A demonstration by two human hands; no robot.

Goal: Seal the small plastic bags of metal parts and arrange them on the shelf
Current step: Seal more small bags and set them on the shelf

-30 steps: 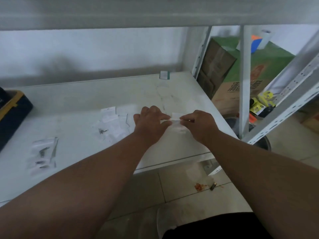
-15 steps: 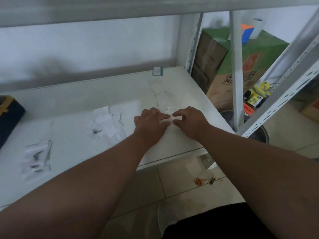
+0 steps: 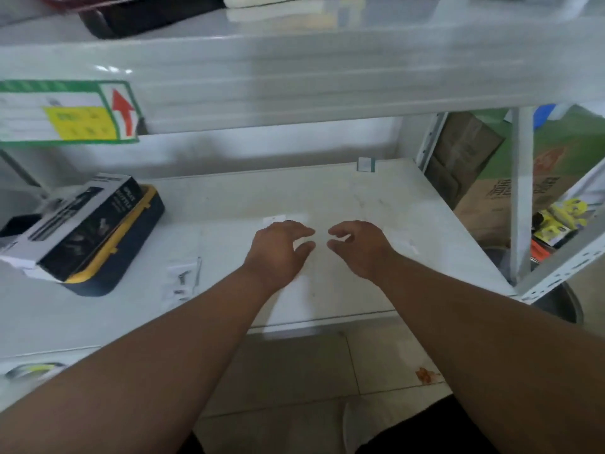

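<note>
My left hand (image 3: 278, 249) and my right hand (image 3: 358, 245) hover close together over the white shelf board (image 3: 327, 191), fingers curled and apart, nothing held between them. A small clear bag (image 3: 404, 242) lies flat just right of my right hand. Another small bag with dark metal parts (image 3: 181, 280) lies to the left of my left forearm. The white edge of one more bag (image 3: 273, 220) peeks out behind my left hand. The frame is blurred, so bag seals cannot be made out.
A black and yellow case with a printed box on top (image 3: 98, 231) sits at the shelf's left. The upper shelf beam carries a green-bordered label (image 3: 68, 109). A white upright post (image 3: 520, 191) and cardboard boxes (image 3: 491, 178) stand at the right.
My hands have let go of the bag they pinched and drawn slightly apart. The view has swung up and left, bringing the case and upper shelf into sight.
</note>
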